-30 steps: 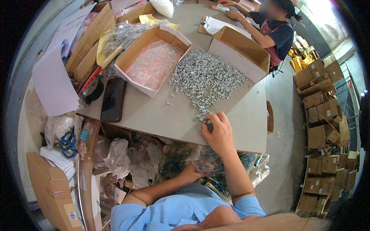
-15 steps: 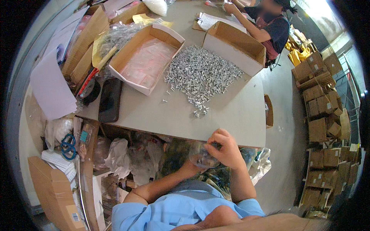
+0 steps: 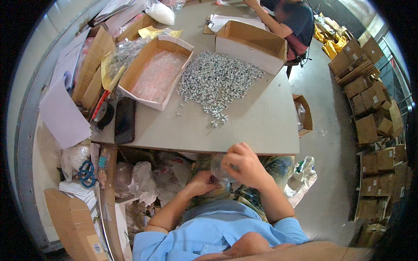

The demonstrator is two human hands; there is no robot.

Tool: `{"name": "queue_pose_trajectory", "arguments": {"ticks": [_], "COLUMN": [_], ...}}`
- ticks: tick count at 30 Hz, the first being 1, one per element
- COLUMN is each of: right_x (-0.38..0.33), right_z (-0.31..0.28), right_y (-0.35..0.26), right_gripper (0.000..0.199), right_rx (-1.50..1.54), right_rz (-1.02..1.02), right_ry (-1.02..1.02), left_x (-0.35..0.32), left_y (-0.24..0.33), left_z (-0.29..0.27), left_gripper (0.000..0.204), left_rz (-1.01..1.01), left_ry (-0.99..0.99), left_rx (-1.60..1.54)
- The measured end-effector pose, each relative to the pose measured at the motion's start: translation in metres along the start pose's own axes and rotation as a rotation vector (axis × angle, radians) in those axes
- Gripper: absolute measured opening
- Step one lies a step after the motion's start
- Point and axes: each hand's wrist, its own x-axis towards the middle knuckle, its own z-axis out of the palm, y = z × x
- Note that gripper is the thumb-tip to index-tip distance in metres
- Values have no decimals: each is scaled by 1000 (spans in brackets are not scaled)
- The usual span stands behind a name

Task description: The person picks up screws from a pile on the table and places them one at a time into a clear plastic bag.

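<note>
At the near table edge my right hand (image 3: 246, 164) has its fingers curled on a small clear plastic bag (image 3: 222, 169). Lower and to the left, my left hand (image 3: 201, 183) grips the bag's other side, its fingertips partly hidden. What the bag holds, if anything, I cannot make out. Beyond my hands, a heap of silvery screws (image 3: 217, 80) spreads across the tabletop, with a few loose ones toward me. To its left sits an open white cardboard box (image 3: 141, 99) containing flat clear bags with reddish print (image 3: 159, 75). Another open box (image 3: 250, 51) rests behind the heap.
A black phone-like slab (image 3: 125, 121) and a roll of dark tape (image 3: 106, 115) lie at the left. Blue-handled scissors (image 3: 86, 173) hang below the edge. Across the table, a co-worker's arm (image 3: 272, 24) rests near papers. Stacked cartons (image 3: 368, 93) line the right side.
The whole view has shifted, with the table sliding left and up. My left hand has drawn slightly left, while the clear bag stays between both hands.
</note>
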Motion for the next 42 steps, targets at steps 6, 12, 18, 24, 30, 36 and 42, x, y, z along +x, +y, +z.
{"name": "queue_pose_trajectory", "arguments": {"ticks": [6,12,18,24,30,36,42], "right_x": [-5,-8,-10,-5,0,3,2], "right_z": [13,0,-5,2,-7,-2,3], "right_y": [-41,-41,-43,-35,-21,16,31], "right_gripper": [23,14,14,14,15,11,11], "right_rx": [39,183,267,215,261,200,178], "right_rz": [-303,-261,-32,-74,-27,194,192], "right_ry": [-223,-83,7,64,99,356,422], "left_x": [-49,-57,-52,-47,-45,-22,53], "left_y": [53,80,93,105,119,159,140], "left_z": [-37,-46,-44,-48,-94,-261,-290], "left_gripper": [64,36,12,11,13,16,28], "left_rz": [209,487,596,564,388,549,-42], "left_ry": [-216,192,411,423,591,1452,1061], "left_rx": [-370,-244,44,135,292,547,862]}}
